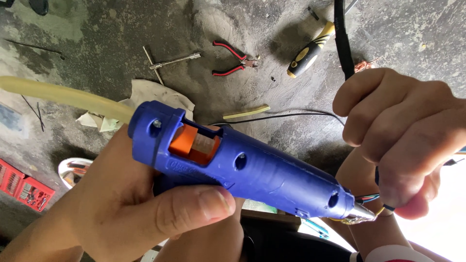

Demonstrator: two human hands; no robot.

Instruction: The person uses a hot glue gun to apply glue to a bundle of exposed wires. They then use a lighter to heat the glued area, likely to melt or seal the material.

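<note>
Above a stained concrete floor (97, 29), held at chest level: blue hot glue gun (242, 170), gripped in left hand (126, 213), fingers wrapped round the grip below the body, thumb pressed along the near flank. Translucent yellowish glue stick (58, 94) projecting from the rear, visible again through the orange feed window. Metal nozzle (361, 212) touching a bundle of thin coloured wires (369, 198), pinched in the closed right hand (407, 140) just beside the tip.

Handling, judged: gun light, rigid plastic shell, smooth but well shaped for a fist grip; best held by the handle only. Nozzle probably hot, to be kept clear of fingertips, which sit very close now. Glue stick soft, bends under its own length. Wires limp, thin, easily slipping; a firm pinch near the joint called for. Black cable (342, 39) running up from the right hand, flexible.

On the floor, well apart: red-handled pliers (233, 60), yellow-and-black screwdriver (310, 48), metal T-wrench (165, 62), crumpled rag (155, 94), short glue stick piece (245, 112), red screwdriver bit case (22, 187).
</note>
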